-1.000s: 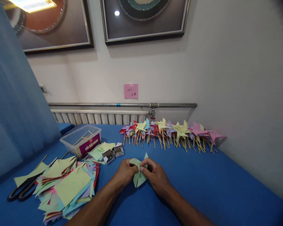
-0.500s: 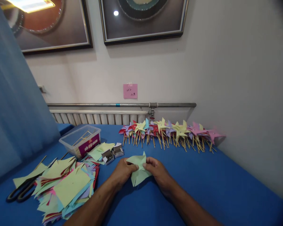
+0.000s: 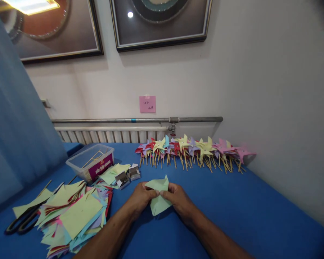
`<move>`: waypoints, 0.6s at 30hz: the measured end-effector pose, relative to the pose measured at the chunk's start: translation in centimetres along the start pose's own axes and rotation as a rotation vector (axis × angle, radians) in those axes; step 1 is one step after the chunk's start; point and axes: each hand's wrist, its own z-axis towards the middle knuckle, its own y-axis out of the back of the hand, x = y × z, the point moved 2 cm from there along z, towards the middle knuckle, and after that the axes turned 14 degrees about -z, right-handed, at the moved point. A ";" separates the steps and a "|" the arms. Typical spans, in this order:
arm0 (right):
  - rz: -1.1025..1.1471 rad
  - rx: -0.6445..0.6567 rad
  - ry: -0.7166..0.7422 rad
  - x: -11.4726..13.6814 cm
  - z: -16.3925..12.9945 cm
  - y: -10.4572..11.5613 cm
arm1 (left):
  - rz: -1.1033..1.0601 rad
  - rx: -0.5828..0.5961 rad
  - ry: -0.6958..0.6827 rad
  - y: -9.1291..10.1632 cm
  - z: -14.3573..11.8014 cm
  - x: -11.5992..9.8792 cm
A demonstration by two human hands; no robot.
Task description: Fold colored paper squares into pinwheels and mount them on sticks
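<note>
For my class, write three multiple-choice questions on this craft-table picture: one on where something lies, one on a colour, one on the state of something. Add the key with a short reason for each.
1. Where do the black-handled scissors lie?
A. at the table's far left, partly under the loose pile of coloured paper squares
B. inside the clear plastic box
C. among the pinwheels by the wall

2. What colour is the folded paper piece held by both hands?
A. red
B. pale green
C. purple

3. In what state is the clear plastic box with wooden sticks?
A. overturned
B. closed with a lid
C. open on top

Key: 1 A, the handles stick out from under the sheets at the left edge. 2 B, the left hand and right hand pinch a pale green sheet. 3 C, no lid shows and the sticks lie visible inside.
</note>
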 end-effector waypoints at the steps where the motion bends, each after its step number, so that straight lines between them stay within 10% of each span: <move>1: -0.003 -0.005 -0.007 0.0 0.0 0.0 | 0.008 -0.004 0.003 0.0 0.0 0.0; 5: -0.053 -0.021 -0.052 -0.3 0.2 0.1 | 0.135 -0.035 -0.038 0.8 0.1 -0.6; 9: -0.125 -0.030 -0.062 -0.7 0.2 0.2 | 0.472 -0.097 -0.363 1.2 -0.3 -2.7; 18: -0.113 0.012 -0.072 -0.9 0.3 -0.3 | 0.921 0.108 -0.704 -0.3 -1.5 -3.3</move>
